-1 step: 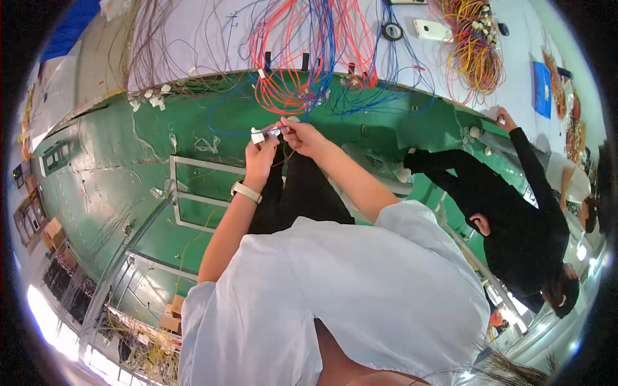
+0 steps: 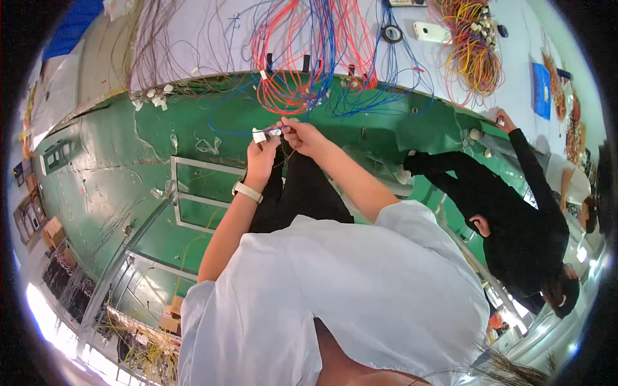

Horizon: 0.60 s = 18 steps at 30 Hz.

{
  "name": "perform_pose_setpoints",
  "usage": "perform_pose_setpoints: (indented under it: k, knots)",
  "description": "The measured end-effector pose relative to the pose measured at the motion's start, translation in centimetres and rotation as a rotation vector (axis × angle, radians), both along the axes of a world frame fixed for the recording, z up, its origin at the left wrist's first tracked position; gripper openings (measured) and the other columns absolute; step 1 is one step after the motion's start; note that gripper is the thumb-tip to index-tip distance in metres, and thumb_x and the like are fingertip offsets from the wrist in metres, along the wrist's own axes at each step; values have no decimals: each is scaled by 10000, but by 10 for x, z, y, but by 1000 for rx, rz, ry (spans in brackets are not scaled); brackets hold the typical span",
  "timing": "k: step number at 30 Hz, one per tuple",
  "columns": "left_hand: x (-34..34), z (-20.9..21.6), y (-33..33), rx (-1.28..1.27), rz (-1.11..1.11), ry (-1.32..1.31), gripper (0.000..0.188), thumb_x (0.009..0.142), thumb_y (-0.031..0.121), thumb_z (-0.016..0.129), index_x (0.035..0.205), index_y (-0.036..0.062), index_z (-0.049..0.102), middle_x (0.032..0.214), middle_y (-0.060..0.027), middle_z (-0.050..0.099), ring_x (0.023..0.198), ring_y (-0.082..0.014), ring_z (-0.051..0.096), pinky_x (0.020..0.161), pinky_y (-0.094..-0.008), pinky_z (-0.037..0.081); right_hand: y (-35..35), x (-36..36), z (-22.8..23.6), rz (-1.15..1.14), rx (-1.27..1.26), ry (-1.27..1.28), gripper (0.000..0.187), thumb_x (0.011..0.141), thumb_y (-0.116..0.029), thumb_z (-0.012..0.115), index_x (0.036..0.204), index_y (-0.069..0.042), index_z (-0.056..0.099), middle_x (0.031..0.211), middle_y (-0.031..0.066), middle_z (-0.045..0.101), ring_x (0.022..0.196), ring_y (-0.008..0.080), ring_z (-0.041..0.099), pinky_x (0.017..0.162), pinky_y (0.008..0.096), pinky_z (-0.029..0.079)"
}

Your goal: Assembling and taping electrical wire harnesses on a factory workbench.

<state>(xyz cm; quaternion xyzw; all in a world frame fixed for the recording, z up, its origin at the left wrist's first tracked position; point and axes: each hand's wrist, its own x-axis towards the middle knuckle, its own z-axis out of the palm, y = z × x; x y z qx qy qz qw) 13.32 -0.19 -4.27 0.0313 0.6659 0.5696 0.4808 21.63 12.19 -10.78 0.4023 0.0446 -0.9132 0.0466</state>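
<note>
My left hand (image 2: 261, 162) is closed around a small white plastic connector (image 2: 259, 136), held up in front of the table edge. Close beside it, my right hand (image 2: 304, 137) pinches a thin blue wire (image 2: 241, 133) between thumb and fingers. That wire passes by the connector and loops up toward the table on the left. From here I cannot tell whether its end sits inside the connector. Just beyond my hands, bundles of red wires (image 2: 270, 96) and blue wires (image 2: 373, 101) droop over the table's edge.
On the white table (image 2: 193, 38) lie brown wires (image 2: 158, 48), a black tape roll (image 2: 391, 33), a white phone-like device (image 2: 432, 31) and a yellow-red wire bundle (image 2: 476, 67). A co-worker in black (image 2: 515, 238) stands at my right. A metal frame (image 2: 175, 193) is at my left.
</note>
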Motion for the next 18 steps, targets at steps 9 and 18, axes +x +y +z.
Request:
perform_pose_setpoints:
  k: [9,18]
  knots:
    - [-38,61,-46,-236,106,278,172,830,175,603,713,51,591,661,46,531,571,-45,450,488,-246,334,0,6,7,190,-54,43,266,960,-279,465,860,-41,527,604,-44,384,419,41,247,337,203,157]
    - [-194,229,-216,-306,440,1399,162,860,174,494,892,40,579,609,14,404,493,-119,369,444,-253,283,71,73,-17,-166,186,-340,274,970,-275,424,795,-74,490,559,-39,346,412,59,259,328,199,166]
